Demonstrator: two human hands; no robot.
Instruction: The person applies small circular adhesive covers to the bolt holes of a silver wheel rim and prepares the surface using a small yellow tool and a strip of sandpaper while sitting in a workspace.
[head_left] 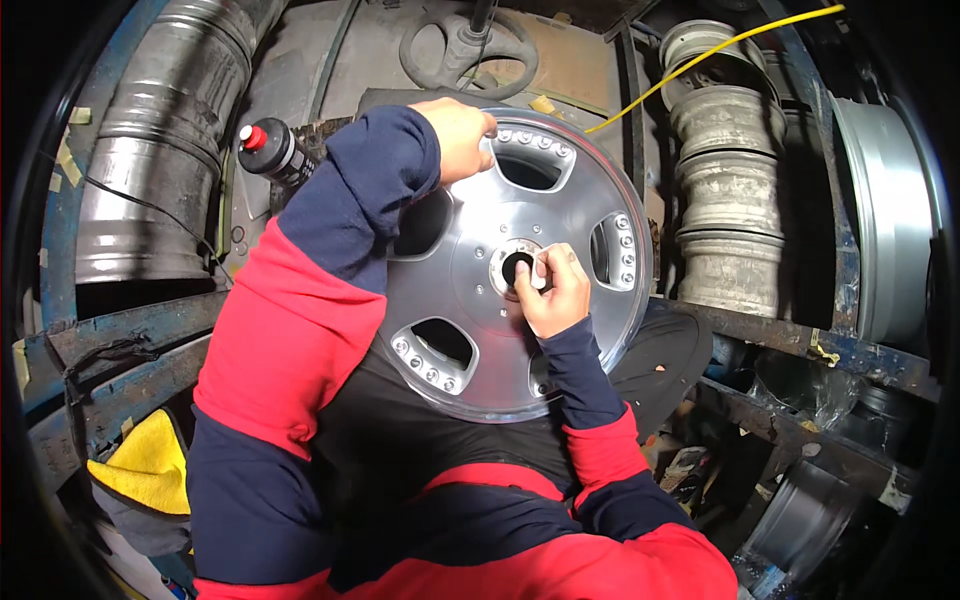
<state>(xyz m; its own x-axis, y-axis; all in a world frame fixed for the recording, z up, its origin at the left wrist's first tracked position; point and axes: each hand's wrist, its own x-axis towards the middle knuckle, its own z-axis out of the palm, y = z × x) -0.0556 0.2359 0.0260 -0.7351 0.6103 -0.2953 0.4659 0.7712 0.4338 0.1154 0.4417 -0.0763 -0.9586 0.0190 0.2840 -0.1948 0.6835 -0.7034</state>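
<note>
A polished silver alloy wheel rim (470,245) lies face up across my lap, with wide openings and groups of small bolts round its edge. My left hand (457,138) is closed over its far upper edge, the fingers curled round the lip. At the centre hub (517,262), my right hand (556,295) is closed in a pinch beside the dark bore. Something small and pale shows between thumb and forefinger, too small to name. The thumb tip reaches to the bore's edge.
A black bottle with a red cap (285,158) stands left of the rim. Stacked rims line the left (150,190) and right (730,190). Beyond sits a grey handwheel (525,50). A yellow cable (715,52) hangs at upper right; a yellow cloth (145,465) lies lower left.
</note>
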